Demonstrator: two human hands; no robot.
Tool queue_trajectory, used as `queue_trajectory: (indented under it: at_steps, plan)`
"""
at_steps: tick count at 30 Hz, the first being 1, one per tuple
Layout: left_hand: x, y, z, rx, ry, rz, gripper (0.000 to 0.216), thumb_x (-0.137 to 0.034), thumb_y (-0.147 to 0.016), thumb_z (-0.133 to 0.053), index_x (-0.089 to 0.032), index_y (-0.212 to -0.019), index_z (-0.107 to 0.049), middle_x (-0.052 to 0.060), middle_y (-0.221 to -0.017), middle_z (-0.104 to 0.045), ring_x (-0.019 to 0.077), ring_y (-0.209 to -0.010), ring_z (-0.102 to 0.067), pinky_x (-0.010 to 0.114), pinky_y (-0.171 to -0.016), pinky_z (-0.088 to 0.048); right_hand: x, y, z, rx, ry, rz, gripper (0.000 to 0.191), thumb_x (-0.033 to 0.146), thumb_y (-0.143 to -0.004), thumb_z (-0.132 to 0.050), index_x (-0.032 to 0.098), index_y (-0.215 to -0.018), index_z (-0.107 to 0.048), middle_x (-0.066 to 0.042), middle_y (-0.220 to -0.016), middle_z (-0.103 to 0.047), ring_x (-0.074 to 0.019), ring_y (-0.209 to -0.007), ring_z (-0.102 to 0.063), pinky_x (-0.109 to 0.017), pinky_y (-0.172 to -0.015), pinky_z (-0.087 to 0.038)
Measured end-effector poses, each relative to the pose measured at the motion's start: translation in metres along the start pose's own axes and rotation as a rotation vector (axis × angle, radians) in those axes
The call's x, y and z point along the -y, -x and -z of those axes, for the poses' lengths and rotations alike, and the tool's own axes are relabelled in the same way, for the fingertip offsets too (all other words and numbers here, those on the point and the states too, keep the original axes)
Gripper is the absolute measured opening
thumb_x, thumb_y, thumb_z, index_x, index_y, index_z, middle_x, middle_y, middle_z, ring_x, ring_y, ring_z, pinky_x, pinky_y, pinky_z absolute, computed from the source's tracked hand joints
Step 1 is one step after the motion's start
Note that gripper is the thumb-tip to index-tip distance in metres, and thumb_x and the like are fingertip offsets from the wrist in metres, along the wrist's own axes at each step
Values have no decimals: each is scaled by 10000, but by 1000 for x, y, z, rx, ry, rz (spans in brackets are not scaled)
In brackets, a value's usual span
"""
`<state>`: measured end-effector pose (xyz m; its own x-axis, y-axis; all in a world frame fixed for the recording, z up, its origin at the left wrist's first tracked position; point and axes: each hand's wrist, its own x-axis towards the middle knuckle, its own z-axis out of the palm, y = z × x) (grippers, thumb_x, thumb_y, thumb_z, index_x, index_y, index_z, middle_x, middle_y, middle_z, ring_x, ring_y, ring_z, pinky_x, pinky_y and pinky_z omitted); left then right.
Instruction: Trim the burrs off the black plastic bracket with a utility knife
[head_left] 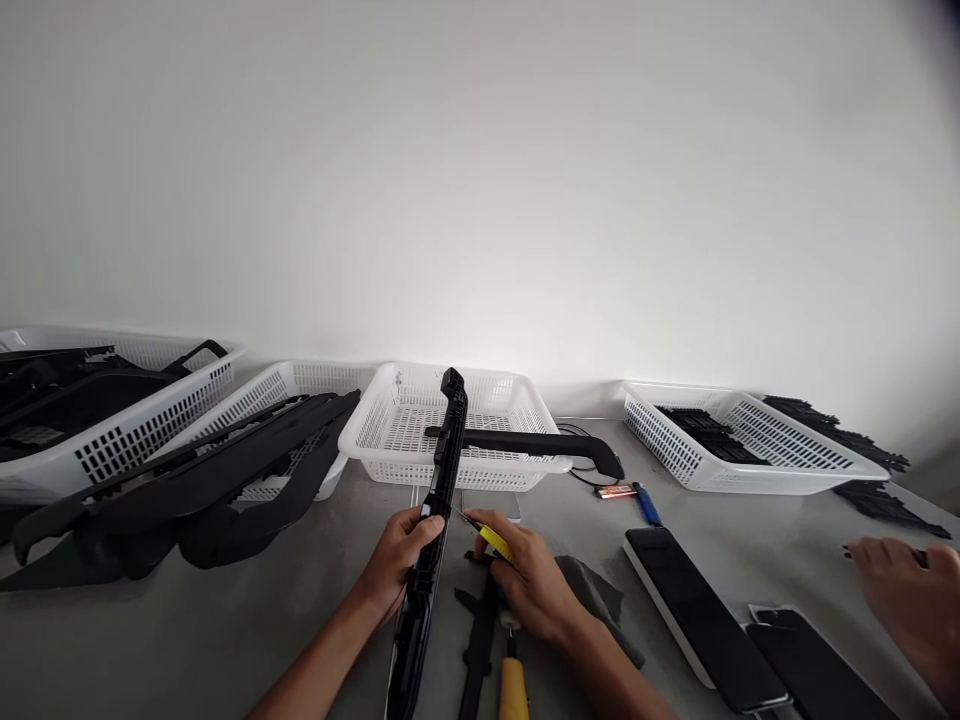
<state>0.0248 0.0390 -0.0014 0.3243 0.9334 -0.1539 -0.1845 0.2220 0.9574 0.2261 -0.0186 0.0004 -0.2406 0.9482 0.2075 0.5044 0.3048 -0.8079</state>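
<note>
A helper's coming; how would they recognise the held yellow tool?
On the grey table, find the white basket with a black bar across its rim. In front, a right hand grips the yellow tool. Unlike the yellow handle nearer the camera, it's held.

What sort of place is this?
Probably a workshop or factory workstation: white perforated baskets holding black parts, a grey worktop, and a slim yellow tool in the right hand.

A workshop, it seems — the middle white basket [495,472] stands on a grey worktop [225,640], baskets [787,479] of black moulded parts [259,470] to its left and right, a yellow hand tool [497,543] before it.
</note>
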Motion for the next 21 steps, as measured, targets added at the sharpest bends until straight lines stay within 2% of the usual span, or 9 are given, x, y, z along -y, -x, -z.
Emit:
queue_trajectory:
  at_steps: [7, 15, 21]
  plan:
    - [-3, 1, 1, 34, -42, 19, 581, -670, -612, -824, -225, -617, -450, -81, -577, -330, 80, -505, -297, 228, -468, -291, -7, 0, 5, 30, 6, 27, 825, 11, -723, -415, 296, -1478, -585, 2, -954, -675, -160, -862, -616, -265, -817, -463]
    - [-9, 4, -1, 73, -61, 22, 578, -658, -614, -813, -222, -584, -434, -76, -564, -327, 74, -503, -274, 238, -484, -246, -6, -1, 13, 19, 53, 65, 746, 43, -814, -449, 293, -1503, -585, -22, -963, -694, -176, -856, -632, -310, -911, -506]
    - [-8, 5, 0, 66, -48, 45, 586, -658, -606, -828, -222, -580, -437, -75, -549, -339, 76, -493, -283, 239, -477, -245, -7, -4, 13, -5, 11, 82, 727, 50, -806, -452, 277, -1478, -611, -19, -927, -697, -189, -906, -668, -328, -941, -530]
